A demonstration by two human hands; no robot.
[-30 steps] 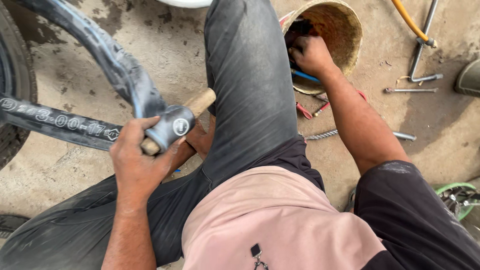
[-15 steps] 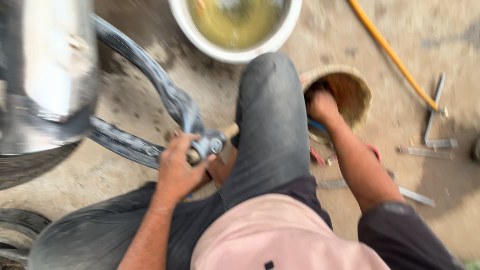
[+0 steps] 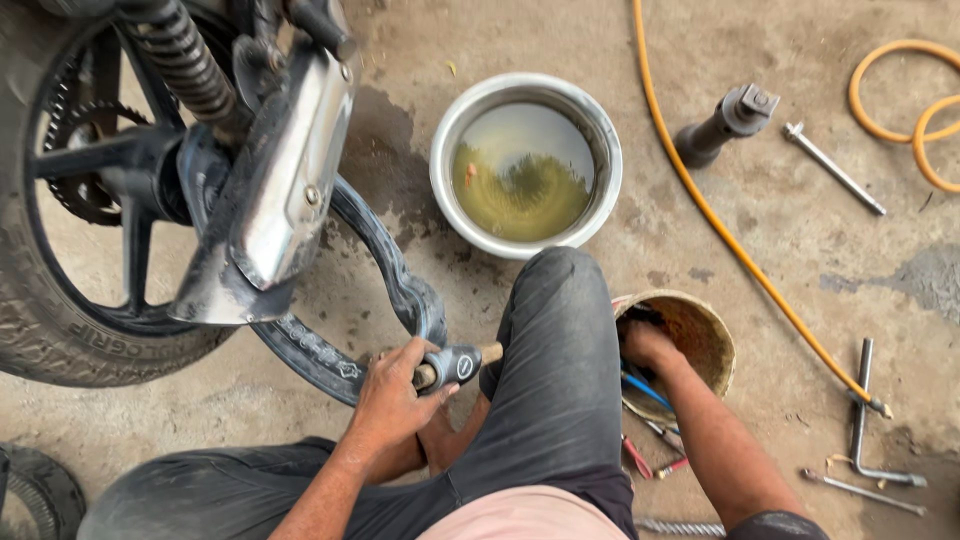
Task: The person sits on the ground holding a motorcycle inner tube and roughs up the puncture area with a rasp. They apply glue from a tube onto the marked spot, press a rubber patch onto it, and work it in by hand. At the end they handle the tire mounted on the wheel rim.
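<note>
My left hand (image 3: 393, 392) grips a folded stretch of black inner tube (image 3: 395, 280) together with a wooden-handled tool (image 3: 488, 353), just left of my raised knee. The tube loops away toward the motorcycle's rear wheel (image 3: 75, 290). My right hand (image 3: 650, 345) reaches down into a brown bucket (image 3: 705, 340) holding several tools; its fingers are hidden among them, so a grip cannot be made out.
A steel basin (image 3: 525, 170) of murky water stands ahead of my knee. The chrome exhaust (image 3: 275, 190) overhangs the tube. An orange hose (image 3: 745, 265), a black jack (image 3: 722, 125) and metal wrenches (image 3: 865, 440) lie on the concrete at right. Pliers (image 3: 650, 462) lie by the bucket.
The view has tilted up, bringing the wheel, exhaust and whole basin into sight. Both hands remain where they were, left on tube and handle, right in the bucket.
</note>
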